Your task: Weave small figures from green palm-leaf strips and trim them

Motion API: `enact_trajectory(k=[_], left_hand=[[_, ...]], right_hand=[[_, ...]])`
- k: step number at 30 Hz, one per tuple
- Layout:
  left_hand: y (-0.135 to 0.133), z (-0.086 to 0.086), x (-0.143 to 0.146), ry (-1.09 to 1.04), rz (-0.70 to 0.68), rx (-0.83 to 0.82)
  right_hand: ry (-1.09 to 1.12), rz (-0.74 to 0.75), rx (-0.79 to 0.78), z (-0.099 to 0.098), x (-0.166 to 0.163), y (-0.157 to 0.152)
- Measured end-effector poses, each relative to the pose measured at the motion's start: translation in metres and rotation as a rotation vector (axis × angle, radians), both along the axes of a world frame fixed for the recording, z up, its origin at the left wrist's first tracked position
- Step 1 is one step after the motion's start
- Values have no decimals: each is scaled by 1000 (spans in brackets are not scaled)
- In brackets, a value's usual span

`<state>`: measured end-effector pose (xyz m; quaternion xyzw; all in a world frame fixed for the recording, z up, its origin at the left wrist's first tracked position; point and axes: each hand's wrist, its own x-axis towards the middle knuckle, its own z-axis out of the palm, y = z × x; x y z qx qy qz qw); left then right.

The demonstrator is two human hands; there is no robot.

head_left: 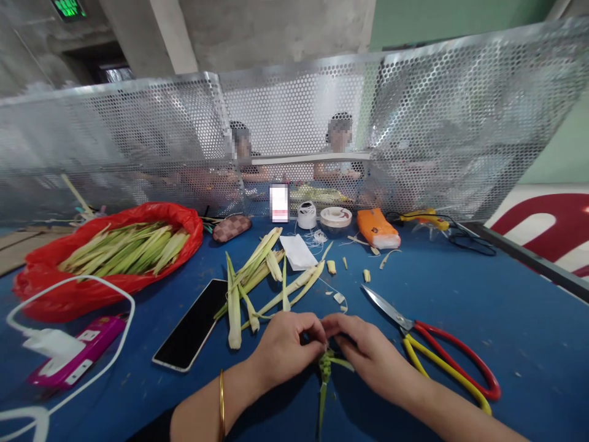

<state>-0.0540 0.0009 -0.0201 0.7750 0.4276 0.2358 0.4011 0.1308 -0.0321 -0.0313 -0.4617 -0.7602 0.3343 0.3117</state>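
Your left wrist bears a gold bangle (221, 399). Your left hand (292, 344) is drawn narrow, thumb and forefinger pinching the upper end of a woven green piece (325, 371); its tail hangs downward below the fingertips. Your right hand (368, 353) is curled in at the same end, fingertips meeting those of the left; whether it grips cannot be told, the contact being hidden. Noted just beyond your left hand: loose leaf strips (234, 313), some overlapping the edge of a dark-screened phone (193, 325) to that hand's left. Further left of it lie a magenta power strip (94, 351) and a red bag (110, 301) filled with leaves. Scissors (405, 324) with red and yellow handles rest right of your right hand, blades pointing away from you. White paper (299, 253) lies ahead of both hands.
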Motion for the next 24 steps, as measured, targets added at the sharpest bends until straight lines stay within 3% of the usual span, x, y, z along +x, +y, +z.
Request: enact_trajectory(k=[6,11,17,24], left_hand=[[-5,-7,-1,216,-30,466],[-7,-14,-1,327,-37,699],[-9,-15,-2,339,-78,804],[-5,-13,-1,225,-39,708]], right_hand=[[-87,-42,66,-5,0,-1],[-89,-72,87,-5,-2,-2],[-85,-86,115,-7,-2,-3],[-22,-101,89,-5,-4,1]])
